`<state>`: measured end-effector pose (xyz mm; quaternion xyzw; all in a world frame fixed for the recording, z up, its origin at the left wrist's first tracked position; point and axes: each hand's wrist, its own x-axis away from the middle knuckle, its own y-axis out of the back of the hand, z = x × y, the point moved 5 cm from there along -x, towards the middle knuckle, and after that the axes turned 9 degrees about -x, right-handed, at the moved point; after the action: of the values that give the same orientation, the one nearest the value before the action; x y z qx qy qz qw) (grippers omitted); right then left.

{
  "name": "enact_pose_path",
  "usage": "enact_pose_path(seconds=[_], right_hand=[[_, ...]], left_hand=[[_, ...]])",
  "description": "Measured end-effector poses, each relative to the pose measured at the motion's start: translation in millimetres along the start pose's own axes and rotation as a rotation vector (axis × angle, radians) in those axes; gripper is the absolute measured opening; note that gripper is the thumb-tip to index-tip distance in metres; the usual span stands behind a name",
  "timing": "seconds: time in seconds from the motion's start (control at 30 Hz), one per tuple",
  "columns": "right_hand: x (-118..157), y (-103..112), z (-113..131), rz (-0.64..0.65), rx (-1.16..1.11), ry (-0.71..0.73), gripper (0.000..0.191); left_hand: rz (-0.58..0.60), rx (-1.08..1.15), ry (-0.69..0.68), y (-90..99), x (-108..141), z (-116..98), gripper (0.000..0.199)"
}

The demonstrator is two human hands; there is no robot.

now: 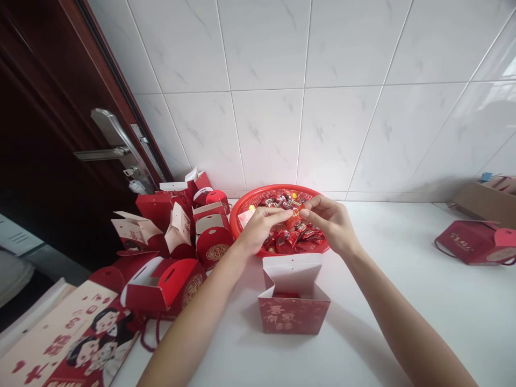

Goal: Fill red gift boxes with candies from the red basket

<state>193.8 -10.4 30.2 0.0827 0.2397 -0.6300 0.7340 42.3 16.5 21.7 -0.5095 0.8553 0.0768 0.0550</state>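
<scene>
Over a red plastic basket (278, 188), both my hands pinch one small red-wrapped candy (295, 217) between their fingertips. My left hand (262, 228) has its thumb and fingers closed on the candy's left side. On the other side, my right hand (328, 220) grips it with thumb and forefinger. Many wrapped candies (298, 239), mostly red, lie in the basket beneath. Between my forearms stands a dark red gift box (294, 317) with its top flaps up; something red lies inside it.
Several red and cream gift boxes (165, 285) crowd the left side beside a cream bag with cartoon figures (92, 333). At right lie a closed red box (470, 242) and a brown cardboard box (487, 201). A tiled wall (266, 134) backs the table; a dark door (52, 97) is left.
</scene>
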Motion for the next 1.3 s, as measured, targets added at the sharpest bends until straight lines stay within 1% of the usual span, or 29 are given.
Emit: enact_pose_path(seconds=[0.07, 0.13, 0.23, 0.4, 0.5, 0.6, 0.73, 0.83, 0.97, 1.07, 1.13, 1.2, 1.3], right_hand=[[-0.4, 0.6, 0.4, -0.015, -0.001, -0.007, 0.035], [-0.9, 0.5, 1.0, -0.012, 0.015, -0.027, 0.036], [-1.1, -2.1, 1.9, 0.046, 0.050, -0.068, 0.038], [1.0, -7.1, 4.6, 0.132, 0.063, -0.105, 0.042], [1.7, -7.8, 3.7, 0.157, 0.042, -0.129, 0.039], [1.8, -8.7, 1.1, 0.208, -0.046, -0.146, 0.035], [2.8, -10.4, -2.7, 0.274, -0.209, -0.188, 0.032], [4.6, -12.3, -3.0, 0.318, -0.278, -0.217, 0.031], [5.0, -10.9, 3.2, 0.302, -0.207, -0.158, 0.028], [4.4, -8.8, 8.4, 0.276, -0.124, -0.103, 0.028], [4.2, -8.3, 10.2, 0.278, -0.083, -0.095, 0.029], [4.5, -8.6, 11.0, 0.294, -0.049, -0.104, 0.030], [5.0, -9.5, 12.1, 0.313, -0.003, -0.116, 0.033]], left_hand=[[-0.021, 0.007, -0.006, -0.8, 0.3, -0.5, 0.034], [-0.056, -0.067, -0.064, -0.8, 1.5, -5.1, 0.038], [-0.092, -0.189, -0.147, -0.8, 4.6, -13.8, 0.041], [-0.099, -0.250, -0.181, -0.5, 7.1, -19.3, 0.041], [-0.067, -0.248, -0.181, -1.0, 6.3, -17.6, 0.042], [-0.008, -0.216, -0.171, -1.4, 5.2, -15.0, 0.046], [0.092, -0.070, -0.077, -2.5, 5.5, -11.0, 0.044], [0.167, 0.033, -0.027, -5.8, 7.3, -10.9, 0.041], [0.154, 0.036, -0.059, -5.2, 8.1, -13.3, 0.040], [0.182, -0.012, -0.085, -6.0, 8.9, -15.3, 0.041], [0.196, -0.049, -0.082, -6.8, 9.8, -16.4, 0.036], [0.177, -0.077, -0.076, -6.3, 10.4, -17.2, 0.031], [0.150, -0.113, -0.072, -5.1, 10.9, -17.0, 0.030]])
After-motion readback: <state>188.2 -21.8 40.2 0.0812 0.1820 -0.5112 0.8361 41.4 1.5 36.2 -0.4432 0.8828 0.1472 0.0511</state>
